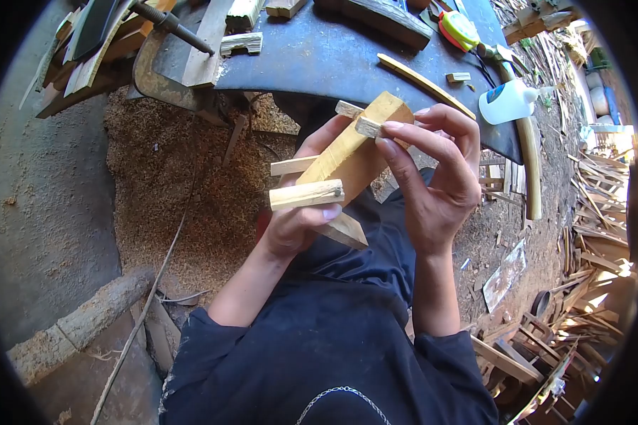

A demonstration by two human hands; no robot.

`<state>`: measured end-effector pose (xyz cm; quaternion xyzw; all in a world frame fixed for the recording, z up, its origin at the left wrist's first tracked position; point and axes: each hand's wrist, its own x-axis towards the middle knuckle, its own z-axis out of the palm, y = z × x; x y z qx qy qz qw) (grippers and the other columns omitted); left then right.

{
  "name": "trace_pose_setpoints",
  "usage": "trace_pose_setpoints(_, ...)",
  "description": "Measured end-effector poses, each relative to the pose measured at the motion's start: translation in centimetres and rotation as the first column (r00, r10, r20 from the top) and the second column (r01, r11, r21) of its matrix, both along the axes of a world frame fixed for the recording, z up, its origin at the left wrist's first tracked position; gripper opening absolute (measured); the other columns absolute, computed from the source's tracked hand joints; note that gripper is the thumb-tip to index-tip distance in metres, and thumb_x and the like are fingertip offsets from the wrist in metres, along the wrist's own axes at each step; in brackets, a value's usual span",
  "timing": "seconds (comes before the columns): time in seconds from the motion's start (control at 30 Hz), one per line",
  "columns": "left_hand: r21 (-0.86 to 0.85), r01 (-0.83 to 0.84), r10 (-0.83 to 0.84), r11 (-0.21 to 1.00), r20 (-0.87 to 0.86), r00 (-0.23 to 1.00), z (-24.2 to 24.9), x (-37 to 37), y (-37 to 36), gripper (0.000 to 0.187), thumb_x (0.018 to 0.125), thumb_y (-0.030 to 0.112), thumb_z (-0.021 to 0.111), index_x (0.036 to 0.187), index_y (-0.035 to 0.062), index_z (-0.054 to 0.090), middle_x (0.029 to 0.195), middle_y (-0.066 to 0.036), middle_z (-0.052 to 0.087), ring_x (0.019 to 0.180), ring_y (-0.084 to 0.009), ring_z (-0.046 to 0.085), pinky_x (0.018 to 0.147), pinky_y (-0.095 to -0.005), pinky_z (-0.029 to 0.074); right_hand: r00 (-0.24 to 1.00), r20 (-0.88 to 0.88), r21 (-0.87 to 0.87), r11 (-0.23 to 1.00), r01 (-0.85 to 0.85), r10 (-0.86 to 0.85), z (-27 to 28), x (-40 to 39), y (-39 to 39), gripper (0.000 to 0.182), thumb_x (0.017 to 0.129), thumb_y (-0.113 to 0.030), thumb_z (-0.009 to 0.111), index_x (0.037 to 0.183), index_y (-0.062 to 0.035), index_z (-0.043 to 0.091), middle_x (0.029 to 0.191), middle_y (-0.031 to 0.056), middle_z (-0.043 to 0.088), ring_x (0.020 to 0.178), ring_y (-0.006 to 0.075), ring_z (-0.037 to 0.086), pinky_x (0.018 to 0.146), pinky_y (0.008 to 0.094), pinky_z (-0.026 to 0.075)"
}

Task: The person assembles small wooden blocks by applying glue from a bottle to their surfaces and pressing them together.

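My left hand is wrapped round a pale wooden block, which it holds up at a slant in front of my lap. Short wooden pegs stick out from the block's sides. One of them, a thicker peg, lies by my left thumb, and a thinner peg juts out to the left just above it. Near the block's upper end, my right hand pinches a small wooden piece between thumb and forefinger, against the block's face. Another small peg pokes out behind that end.
A dark worktable spans the top, bearing a glue bottle, a yellow tape measure, a wood strip and a notched offcut. A clamp grips its left side. A wooden tool handle overhangs the right edge. Sawdust covers the floor.
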<state>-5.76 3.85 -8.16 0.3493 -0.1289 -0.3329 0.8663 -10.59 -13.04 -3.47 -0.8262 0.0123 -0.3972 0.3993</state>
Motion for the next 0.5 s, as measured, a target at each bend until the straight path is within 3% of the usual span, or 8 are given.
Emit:
trace_pose_setpoints(0.17, 0.038, -0.063, 0.057, 0.997, 0.145, 0.988, -1.0, -0.5, 0.2, 0.117, 0.077, 0.038, 0.089, 0.169, -0.0003, 0.026, 0.165, -0.018, 0.043, 0.154, -0.0301, 0.045, 0.129, -0.0473, 0.037, 0.999, -0.005, 0.073, 0.996, -0.049, 0.049, -0.2, -0.5, -0.4, 0.037, 0.075, -0.008, 0.097, 0.109, -0.0183, 0.088, 0.119, 0.0033, 0.065, 0.103, 0.0162, 0.064, 0.085, 0.0304, 0.053)
trace_pose_setpoints(0.27, 0.015, -0.088, 0.082, 0.996, 0.222, 0.972, -1.3, -0.6, 0.2, 0.12, 0.078, 0.042, 0.092, 0.169, -0.0016, 0.026, 0.165, -0.018, 0.043, 0.153, -0.0296, 0.046, 0.127, -0.0465, 0.039, 0.992, 0.011, 0.208, 0.97, -0.128, 0.128, -0.2, -0.8, -0.6, 0.033, 0.076, -0.006, 0.096, 0.106, -0.0147, 0.087, 0.121, 0.0041, 0.065, 0.106, 0.0171, 0.064, 0.087, 0.0316, 0.053)
trace_pose_setpoints(0.33, -0.007, -0.096, 0.094, 0.995, 0.285, 0.954, -1.5, -0.7, 0.2, 0.122, 0.08, 0.044, 0.094, 0.169, -0.0023, 0.026, 0.166, -0.018, 0.043, 0.153, -0.029, 0.047, 0.126, -0.0459, 0.041, 0.982, 0.046, 0.19, 0.964, -0.188, 0.182, -0.7, -1.0, -1.5, 0.042, 0.076, -0.006, 0.097, 0.115, -0.0107, 0.082, 0.124, 0.0055, 0.065, 0.108, 0.0174, 0.065, 0.09, 0.0317, 0.052)
trace_pose_setpoints(0.5, -0.07, -0.051, 0.079, 0.996, 0.501, 0.862, -1.1, -0.3, 0.1, 0.118, 0.083, 0.036, 0.096, 0.17, -0.0006, 0.024, 0.165, -0.023, 0.043, 0.145, -0.0297, 0.056, 0.117, -0.044, 0.05, 0.958, 0.12, 0.47, 0.835, -0.285, 0.26, -0.5, -1.4, -1.6, 0.074, 0.075, -0.013, 0.1, 0.139, -0.0046, 0.063, 0.128, 0.009, 0.068, 0.113, 0.0179, 0.066, 0.096, 0.0331, 0.049)
